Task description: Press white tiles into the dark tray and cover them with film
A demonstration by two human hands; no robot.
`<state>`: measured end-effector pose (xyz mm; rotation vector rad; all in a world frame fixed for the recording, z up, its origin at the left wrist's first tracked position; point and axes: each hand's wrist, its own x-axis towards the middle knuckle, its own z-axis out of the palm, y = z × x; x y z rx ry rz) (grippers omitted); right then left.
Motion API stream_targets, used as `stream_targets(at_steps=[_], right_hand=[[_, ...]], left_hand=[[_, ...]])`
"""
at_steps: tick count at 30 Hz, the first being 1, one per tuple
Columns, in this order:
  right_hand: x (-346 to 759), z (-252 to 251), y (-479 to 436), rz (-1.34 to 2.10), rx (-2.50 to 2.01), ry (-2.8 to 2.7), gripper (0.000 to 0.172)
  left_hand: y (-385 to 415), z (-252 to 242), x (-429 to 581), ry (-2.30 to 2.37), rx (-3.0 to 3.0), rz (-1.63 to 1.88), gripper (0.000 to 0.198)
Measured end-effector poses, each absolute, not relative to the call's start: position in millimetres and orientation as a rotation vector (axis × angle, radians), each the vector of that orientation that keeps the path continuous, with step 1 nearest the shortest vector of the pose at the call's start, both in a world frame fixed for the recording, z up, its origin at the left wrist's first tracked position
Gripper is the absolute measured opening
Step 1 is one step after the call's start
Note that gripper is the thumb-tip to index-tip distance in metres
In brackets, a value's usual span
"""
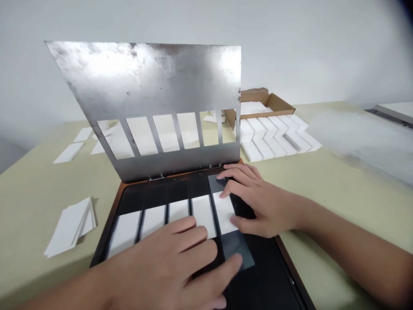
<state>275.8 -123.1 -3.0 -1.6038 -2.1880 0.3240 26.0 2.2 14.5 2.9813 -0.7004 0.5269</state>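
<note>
Lightly, left hand (161,269) on white strips (203,215), right hand (263,202) at the last strip (223,211) (hands apart, open)

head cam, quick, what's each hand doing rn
left hand: open, fingers spread, thumb on a dark grey strip
right hand: open, fingertips resting on the strip's far end, no clear grip

Right now, white strips (203,215) in a row on a black tray (148,200) with an orange rim (292,262), a mottled grey steel plate (145,82) at twelve o'clock, and white blocks (274,140) zigzagging at two o'clock!
</note>
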Motion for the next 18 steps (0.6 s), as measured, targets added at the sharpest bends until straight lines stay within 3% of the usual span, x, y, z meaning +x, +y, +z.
stream_targets(at_steps=[8, 10, 14, 16, 18], right_hand=[[276.4, -1.3, -123.5, 0.27, -1.585, -2.218, 0.031], [277.3, -1.8, -123.4, 0.258, -1.569, -2.235, 0.04], [278.2, -5.2, -122.3, 0.221, -1.493, -2.257, 0.082], [277.2, -6.7, -122.0, 0.209, -1.492, -2.256, 0.085], [275.7, -7.2, -122.2, 0.203, -1.524, -2.249, 0.075]], left_hand=[[0.6, 14.4, 23.5, -0.627, 2.976, 0.521, 0.039], [-0.1, 13.1, 22.6, -0.575, 3.004, 0.537, 0.041], [-0.3, 8.1, 21.6, -0.422, 3.016, 0.535, 0.042], [0.6, 5.4, 21.6, -0.353, 3.016, 0.514, 0.043], [1.6, 4.0, 21.5, -0.304, 3.025, 0.527, 0.043]])
